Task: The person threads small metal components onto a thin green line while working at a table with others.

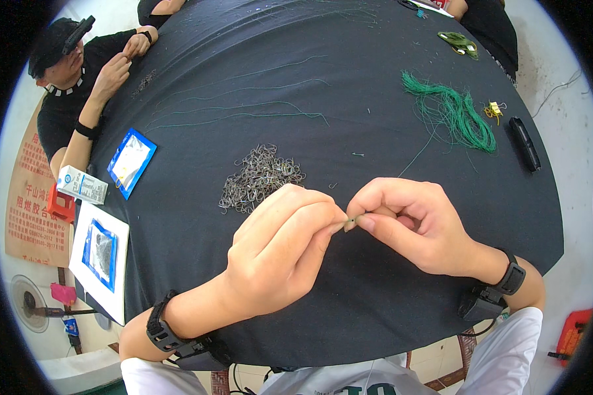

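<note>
My left hand (273, 247) and my right hand (420, 227) meet fingertip to fingertip over the near middle of the table, both closed in a pinch. Between them shows a tiny dark green bit of line (352, 220). A green strand (415, 158) runs from the tangled green line bundle (464, 122) at the right down behind my right hand. Whatever the left fingertips grip is hidden. Just beyond my left hand lies a heap of small metal fish hooks (263, 174), with one loose hook (333, 185) to its right.
Cut green strands (244, 120) lie across the black tablecloth (375, 296). At left are a blue packet (132, 161), a small carton (83, 184) and a white board (120, 289) with another packet. A black case (524, 145) and yellow clip (493, 110) sit right. A co-worker (79, 85) works at left.
</note>
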The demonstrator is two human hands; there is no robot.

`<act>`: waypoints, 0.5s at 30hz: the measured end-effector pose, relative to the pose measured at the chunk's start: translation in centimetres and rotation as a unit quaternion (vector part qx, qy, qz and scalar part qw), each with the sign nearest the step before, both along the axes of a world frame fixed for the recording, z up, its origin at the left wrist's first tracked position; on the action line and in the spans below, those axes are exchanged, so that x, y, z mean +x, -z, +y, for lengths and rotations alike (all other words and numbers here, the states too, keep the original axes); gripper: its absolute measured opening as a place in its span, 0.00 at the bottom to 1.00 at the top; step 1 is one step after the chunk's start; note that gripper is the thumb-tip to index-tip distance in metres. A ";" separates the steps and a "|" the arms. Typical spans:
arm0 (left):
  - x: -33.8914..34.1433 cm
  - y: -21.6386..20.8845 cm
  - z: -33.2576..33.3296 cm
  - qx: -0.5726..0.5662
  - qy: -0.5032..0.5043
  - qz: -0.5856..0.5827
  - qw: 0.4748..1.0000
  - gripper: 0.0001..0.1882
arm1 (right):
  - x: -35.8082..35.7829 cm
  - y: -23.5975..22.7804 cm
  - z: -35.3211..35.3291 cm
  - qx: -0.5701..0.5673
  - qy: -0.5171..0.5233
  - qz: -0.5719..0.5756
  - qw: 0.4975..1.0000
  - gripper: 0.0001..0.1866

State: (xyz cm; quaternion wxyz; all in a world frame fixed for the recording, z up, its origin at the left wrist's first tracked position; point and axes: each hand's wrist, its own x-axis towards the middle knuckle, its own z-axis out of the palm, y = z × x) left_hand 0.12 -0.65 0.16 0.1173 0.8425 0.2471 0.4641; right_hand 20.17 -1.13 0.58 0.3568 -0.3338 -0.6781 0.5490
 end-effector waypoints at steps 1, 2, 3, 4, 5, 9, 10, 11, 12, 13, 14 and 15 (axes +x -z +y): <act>0.0 0.0 0.0 0.000 0.000 0.000 1.000 0.09 | 0.0 0.0 0.0 0.002 0.000 0.005 1.000 0.05; 0.0 0.0 0.0 0.004 0.000 0.001 1.000 0.09 | -0.1 0.0 -0.1 0.002 0.000 0.005 1.000 0.05; 0.0 0.0 0.0 0.007 -0.001 0.002 1.000 0.09 | -0.1 0.0 -0.1 0.002 0.001 0.010 1.000 0.05; 0.0 0.0 0.0 0.007 -0.001 0.002 1.000 0.09 | -0.2 0.0 -0.1 0.003 0.002 0.015 1.000 0.05; 0.0 0.0 0.0 0.009 -0.001 0.001 1.000 0.09 | -0.2 0.0 -0.1 0.003 0.002 0.015 1.000 0.05; 0.0 0.0 0.0 0.019 -0.004 0.006 1.000 0.10 | -0.2 0.1 -0.1 -0.001 -0.005 0.019 1.000 0.05; 0.0 0.0 0.0 0.019 -0.004 0.006 1.000 0.10 | -0.2 0.1 -0.1 0.001 -0.004 0.019 1.000 0.05; 0.0 0.0 0.0 0.021 -0.004 0.006 1.000 0.10 | -0.2 0.2 -0.1 0.001 -0.004 0.019 1.000 0.05; 0.0 0.0 0.0 0.023 -0.004 0.006 1.000 0.10 | -0.2 0.2 -0.1 -0.001 -0.001 0.022 1.000 0.05; 0.0 0.0 0.0 0.023 -0.004 0.006 1.000 0.10 | -0.2 0.3 -0.1 -0.004 0.002 0.026 1.000 0.05; 0.0 0.0 0.0 0.023 -0.005 0.007 1.000 0.10 | -0.2 0.3 -0.1 -0.004 0.002 0.026 1.000 0.05; 0.0 0.0 0.0 0.023 -0.007 0.008 1.000 0.10 | -0.2 0.3 -0.1 -0.002 0.001 0.026 1.000 0.05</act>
